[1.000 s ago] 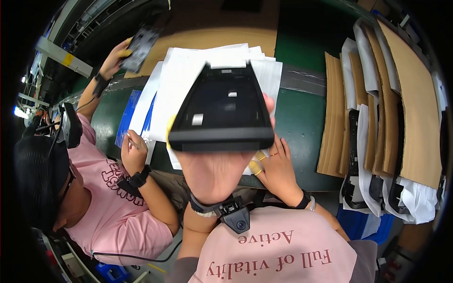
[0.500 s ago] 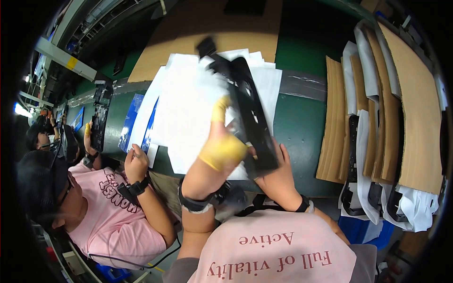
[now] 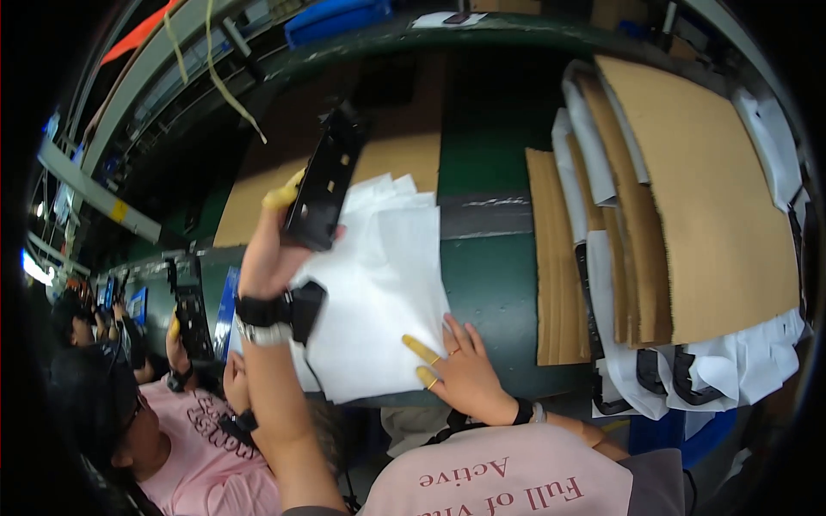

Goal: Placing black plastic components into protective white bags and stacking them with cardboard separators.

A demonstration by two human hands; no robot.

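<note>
Presently, in the head view, I am observing the left hand (image 3: 277, 245) grasping a black housing (image 3: 325, 189) tilted above the upper left edge of the white sheets (image 3: 379, 267), while the right hand (image 3: 469, 376), spread and unclenched, is resting at their lower right edge.

Pink-and-grey shirt (image 3: 516, 460), black wristbands (image 3: 523, 411), yellow finger cots (image 3: 421, 349)

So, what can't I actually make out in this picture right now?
All in the head view:
Black plastic part: its far side is turned away; its top end is blurred.
Left hand: partly hidden behind that part.
Black frames at right: mostly covered by the cardboard sheet and white sheets.
Blue panel down the bench: too small to identify.
Wearer's pink shirt: cut off by the lower edge.
</note>
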